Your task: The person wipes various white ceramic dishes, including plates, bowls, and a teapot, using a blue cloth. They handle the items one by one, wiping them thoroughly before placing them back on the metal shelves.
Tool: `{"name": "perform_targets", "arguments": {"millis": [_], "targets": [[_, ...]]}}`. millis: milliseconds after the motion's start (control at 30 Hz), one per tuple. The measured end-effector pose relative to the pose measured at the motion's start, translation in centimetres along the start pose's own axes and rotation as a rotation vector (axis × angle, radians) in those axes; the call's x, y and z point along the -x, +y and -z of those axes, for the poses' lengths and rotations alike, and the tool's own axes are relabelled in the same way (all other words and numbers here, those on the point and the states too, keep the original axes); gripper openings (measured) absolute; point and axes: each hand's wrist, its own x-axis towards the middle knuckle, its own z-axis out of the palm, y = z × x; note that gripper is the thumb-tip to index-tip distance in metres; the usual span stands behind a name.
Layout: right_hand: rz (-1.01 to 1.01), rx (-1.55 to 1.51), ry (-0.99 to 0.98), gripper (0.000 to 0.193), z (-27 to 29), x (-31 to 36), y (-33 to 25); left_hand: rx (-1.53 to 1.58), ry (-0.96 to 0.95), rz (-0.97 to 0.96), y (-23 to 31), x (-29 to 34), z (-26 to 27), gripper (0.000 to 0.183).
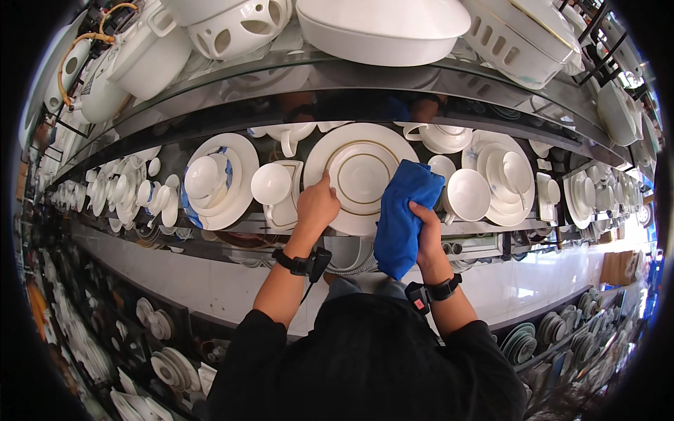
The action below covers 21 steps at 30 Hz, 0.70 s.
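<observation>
In front of me on the shelf, a large white plate [404, 146] carries a smaller gold-banded white dish [361, 175]. My left hand [319, 205] lies on the left side of this stack, its index finger stretched along the rim and the other fingers curled at the large plate. Bunched in my right hand [427, 228] is a blue cloth [404, 210], which covers the right edge of the plate. A white cup [271, 184] on an angular saucer [286, 210] stands left of my left hand. Another white cup [468, 194] sits just right of the cloth.
A glass shelf edge [365, 77] runs above the plates, bearing a white oval casserole [382, 31] and a pierced white pot [242, 28]. Stacked plates and cups [219, 179] flank the middle. Behind me, lower shelves hold more plates [175, 370] along a pale tiled floor [540, 274].
</observation>
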Motion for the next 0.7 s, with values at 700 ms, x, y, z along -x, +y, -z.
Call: {"name": "perform_targets", "arguments": {"millis": [700], "targets": [[0.413, -0.076, 0.159, 0.058, 10.2, 12.3, -11.0, 0.490, -0.103, -0.611, 16.1, 2.9, -4.3, 0.076]]}}
